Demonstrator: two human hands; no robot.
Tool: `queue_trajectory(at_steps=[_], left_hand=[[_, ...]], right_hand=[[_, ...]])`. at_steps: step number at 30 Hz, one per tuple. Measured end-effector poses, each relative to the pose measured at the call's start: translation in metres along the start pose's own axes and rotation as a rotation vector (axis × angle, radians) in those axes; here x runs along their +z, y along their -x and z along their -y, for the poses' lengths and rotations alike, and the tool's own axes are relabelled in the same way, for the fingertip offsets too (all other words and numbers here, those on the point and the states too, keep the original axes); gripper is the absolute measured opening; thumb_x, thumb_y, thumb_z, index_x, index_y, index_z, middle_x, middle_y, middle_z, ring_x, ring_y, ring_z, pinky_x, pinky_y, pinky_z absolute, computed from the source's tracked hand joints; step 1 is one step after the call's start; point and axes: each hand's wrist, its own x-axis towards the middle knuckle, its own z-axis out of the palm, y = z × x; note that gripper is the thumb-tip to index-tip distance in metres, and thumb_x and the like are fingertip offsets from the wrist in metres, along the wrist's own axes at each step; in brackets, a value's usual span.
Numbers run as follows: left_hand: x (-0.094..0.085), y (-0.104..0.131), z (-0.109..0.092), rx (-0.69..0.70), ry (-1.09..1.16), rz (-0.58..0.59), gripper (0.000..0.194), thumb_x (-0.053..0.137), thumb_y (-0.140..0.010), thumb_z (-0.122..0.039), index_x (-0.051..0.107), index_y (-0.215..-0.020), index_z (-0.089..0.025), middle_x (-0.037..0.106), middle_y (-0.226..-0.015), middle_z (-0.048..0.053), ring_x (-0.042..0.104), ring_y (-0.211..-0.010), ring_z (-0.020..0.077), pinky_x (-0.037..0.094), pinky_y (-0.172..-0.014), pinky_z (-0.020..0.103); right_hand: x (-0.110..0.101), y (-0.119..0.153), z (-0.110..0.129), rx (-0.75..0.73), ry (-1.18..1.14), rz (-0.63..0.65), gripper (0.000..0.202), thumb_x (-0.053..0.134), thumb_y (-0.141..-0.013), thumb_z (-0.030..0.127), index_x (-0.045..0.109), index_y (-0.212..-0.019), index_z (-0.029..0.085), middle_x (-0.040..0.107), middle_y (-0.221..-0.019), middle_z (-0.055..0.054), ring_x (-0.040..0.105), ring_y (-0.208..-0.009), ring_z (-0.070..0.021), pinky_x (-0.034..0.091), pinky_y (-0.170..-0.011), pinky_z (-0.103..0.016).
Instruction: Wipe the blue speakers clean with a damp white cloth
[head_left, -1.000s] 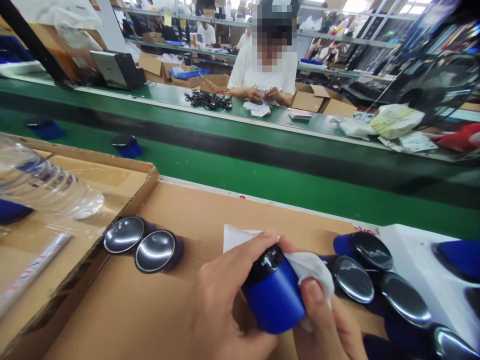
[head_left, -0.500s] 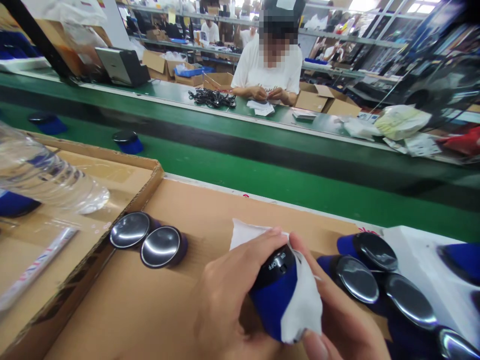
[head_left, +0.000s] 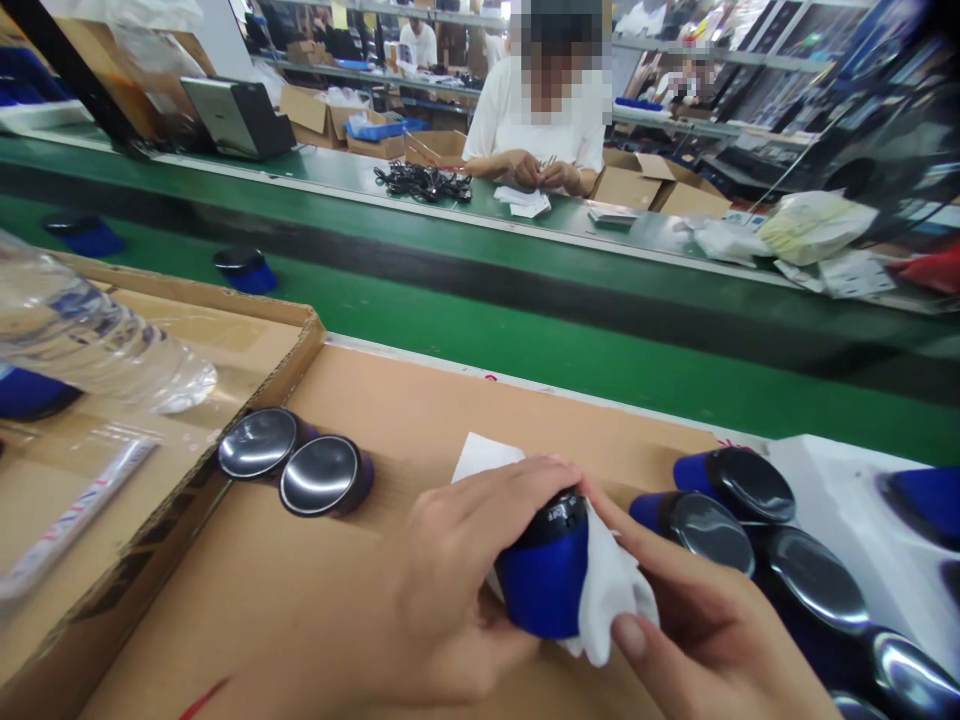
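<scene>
My left hand [head_left: 454, 570] is closed round a blue cylindrical device [head_left: 546, 590] with a black end marked with an ON/OFF switch. Fingers of my right hand [head_left: 697, 610] pinch a white cloth [head_left: 604, 590] against the device's right side. Part of the cloth also sticks out behind the left fingers. On the cardboard to the left, two similar devices with shiny black round tops [head_left: 321, 476] stand side by side. Several more blue-and-black devices [head_left: 814, 577] are grouped right of my right hand, some partly hidden by it.
At left lies a cardboard tray [head_left: 281, 370] with a clear plastic bottle [head_left: 142, 345] and a paint marker [head_left: 82, 515]. Beyond runs a green conveyor belt [head_left: 450, 325] carrying two blue devices. Across it a person [head_left: 540, 140] handles small items beside a black cable bundle [head_left: 424, 182].
The device has turned in my left hand, so its switch marking now faces further right. My right hand has shifted slightly right, and the cloth is more bunched. The whole view has moved slightly.
</scene>
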Motion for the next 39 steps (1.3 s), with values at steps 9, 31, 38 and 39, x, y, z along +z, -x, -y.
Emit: queue_trajectory(at_steps=[9, 31, 38, 39], left_hand=[[0.002, -0.003, -0.002, -0.064, 0.08, 0.004, 0.077, 0.071, -0.068, -0.004, 0.041, -0.136, -0.025, 0.063, -0.132, -0.002, 0.063, -0.116, 0.0141, 0.047, -0.1, 0.019], [0.004, 0.001, 0.004, 0.064, -0.147, 0.011, 0.068, 0.062, -0.075, -0.007, 0.038, -0.137, -0.017, 0.054, -0.143, 0.009, 0.047, -0.135, 0.0174, 0.035, -0.116, 0.027], [0.007, 0.0, 0.01, 0.088, -0.181, 0.011, 0.068, 0.063, -0.074, -0.008, 0.038, -0.138, -0.015, 0.054, -0.142, 0.01, 0.047, -0.135, 0.0137, 0.033, -0.115, 0.022], [0.006, -0.001, 0.009, 0.086, -0.179, 0.009, 0.068, 0.063, -0.074, -0.008, 0.039, -0.137, -0.015, 0.055, -0.142, 0.009, 0.047, -0.135, 0.0137, 0.033, -0.115, 0.021]], right_hand=[[-0.007, -0.004, 0.008, 0.073, 0.091, 0.03, 0.045, 0.078, -0.072, 0.04, 0.071, -0.115, 0.031, 0.076, -0.107, -0.004, 0.074, -0.089, -0.0234, 0.06, -0.081, -0.035], [-0.004, -0.004, 0.006, 0.075, 0.027, 0.042, 0.052, 0.081, -0.068, 0.021, 0.068, -0.117, 0.034, 0.068, -0.123, -0.002, 0.066, -0.112, -0.0238, 0.051, -0.097, -0.036], [-0.018, -0.007, 0.006, 0.214, -0.021, 0.203, 0.052, 0.074, -0.08, 0.024, 0.059, -0.13, 0.032, 0.058, -0.137, 0.0, 0.059, -0.123, -0.0215, 0.047, -0.104, -0.032], [-0.018, -0.007, 0.005, 0.209, -0.04, 0.188, 0.052, 0.073, -0.081, 0.024, 0.059, -0.13, 0.034, 0.058, -0.138, 0.002, 0.058, -0.124, -0.0203, 0.046, -0.105, -0.03]])
